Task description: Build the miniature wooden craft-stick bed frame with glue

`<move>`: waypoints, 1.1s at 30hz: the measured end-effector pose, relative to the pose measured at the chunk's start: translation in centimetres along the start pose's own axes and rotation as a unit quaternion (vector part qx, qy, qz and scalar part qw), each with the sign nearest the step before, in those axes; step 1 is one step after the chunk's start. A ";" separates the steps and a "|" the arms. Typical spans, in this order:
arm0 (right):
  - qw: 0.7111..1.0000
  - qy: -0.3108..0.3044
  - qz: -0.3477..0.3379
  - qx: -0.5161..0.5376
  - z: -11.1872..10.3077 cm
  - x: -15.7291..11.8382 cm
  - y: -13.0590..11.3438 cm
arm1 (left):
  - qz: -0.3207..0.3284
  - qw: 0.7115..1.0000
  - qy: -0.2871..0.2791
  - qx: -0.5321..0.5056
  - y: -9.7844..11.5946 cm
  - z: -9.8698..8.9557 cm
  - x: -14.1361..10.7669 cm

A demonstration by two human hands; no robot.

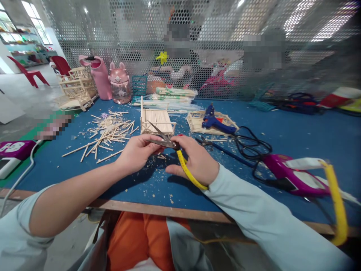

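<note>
My right hand [199, 158] is closed on yellow-handled scissors [190, 173], whose dark blades stand apart and point left. Just left of it, my left hand [137, 152] is closed at the fingertips, beside the lower blade; what it pinches is too small to make out. Behind the blades sits a small wooden stick frame [158, 118] with a slatted base. A heap of loose sticks [108, 131] lies to the left of it. Toward the right, a blue glue gun [217, 122] rests on another stick frame [193, 122].
Blue table [296, 139] with wood scraps. Pink bottle [100, 77], clear pink-lidded bottle [120, 84] and stick models [76, 90] stand at back left; packaged sticks [176, 96] lie near the mesh screen. Purple power strips [296, 175] and black cables lie at the right.
</note>
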State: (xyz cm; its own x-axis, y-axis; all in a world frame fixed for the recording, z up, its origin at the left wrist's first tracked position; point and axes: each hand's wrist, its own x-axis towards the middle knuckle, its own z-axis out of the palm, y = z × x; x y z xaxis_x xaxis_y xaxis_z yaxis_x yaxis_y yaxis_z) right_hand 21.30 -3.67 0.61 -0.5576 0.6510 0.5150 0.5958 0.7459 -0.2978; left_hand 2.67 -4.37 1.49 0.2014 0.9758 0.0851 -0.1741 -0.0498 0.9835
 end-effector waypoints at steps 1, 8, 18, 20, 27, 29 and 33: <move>1.000 -0.002 -0.004 0.000 -0.1 0.0 -0.1 | 0.012 1.000 0.006 0.010 0.0 0.0 0.0; 1.000 -0.006 -0.014 0.005 0.0 0.0 -0.1 | 0.045 0.997 0.007 0.068 0.1 -0.1 -0.1; 0.999 -0.011 -0.031 -0.031 -0.2 0.0 -0.1 | 0.072 0.989 -0.005 0.131 -0.1 -0.4 -0.5; 0.999 -0.011 -0.033 -0.019 -0.1 0.0 0.0 | 0.086 0.985 -0.003 0.146 0.0 -0.4 -0.6; 0.999 -0.008 -0.034 0.002 0.0 -0.1 -0.1 | 0.134 0.978 -0.020 0.159 0.0 -0.4 -0.7; 0.999 -0.003 -0.037 0.009 0.1 -0.1 -0.1 | 0.134 0.981 -0.018 0.142 0.0 -0.3 -0.7; 0.998 0.003 -0.051 0.023 0.2 -0.2 -0.1 | 0.134 0.984 -0.020 0.119 0.1 -0.1 -0.8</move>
State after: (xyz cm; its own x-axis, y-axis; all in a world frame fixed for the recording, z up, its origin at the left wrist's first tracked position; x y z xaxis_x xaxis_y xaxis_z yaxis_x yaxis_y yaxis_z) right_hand 21.19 -3.88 0.35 -0.6099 0.5709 0.5497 0.5088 0.8138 -0.2808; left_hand 2.41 -5.11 1.48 0.2183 0.9114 0.3487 0.0030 -0.3580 0.9337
